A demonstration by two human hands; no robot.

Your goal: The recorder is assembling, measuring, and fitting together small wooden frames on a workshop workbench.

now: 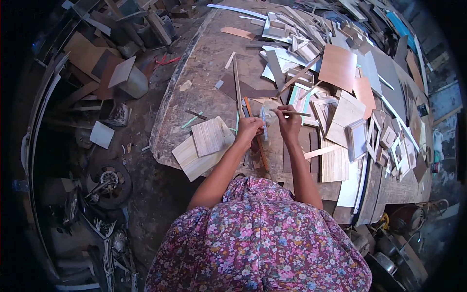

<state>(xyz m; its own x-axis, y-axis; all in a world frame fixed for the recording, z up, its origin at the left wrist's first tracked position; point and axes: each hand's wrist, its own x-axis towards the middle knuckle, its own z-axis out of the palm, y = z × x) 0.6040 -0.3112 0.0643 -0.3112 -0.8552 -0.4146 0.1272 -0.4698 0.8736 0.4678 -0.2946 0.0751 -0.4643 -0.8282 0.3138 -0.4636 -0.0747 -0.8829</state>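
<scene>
Over the near middle of the workbench, my left hand [250, 129] is closed, its fingertips against a narrow, clear bluish strip [264, 121] that stands roughly upright. Too little of the strip shows to name its kind. To its right, my right hand [290, 125] pinches a thin brown stick [297, 113], which points out to the right; its left end lies between the fingers. An orange strip [262, 153] passes below my left hand along the bench. Just beyond that hand, a long thin wooden strip [237, 82] reaches away.
Pale wooden boards [208, 136] lie left of my left forearm. Small wooden frames [323, 109], panels and offcuts crowd the right side of the workbench [194, 73]. A copper-coloured sheet [338, 66] rests on that pile. On the floor at left are a bucket [134, 85] and a wheel [109, 181].
</scene>
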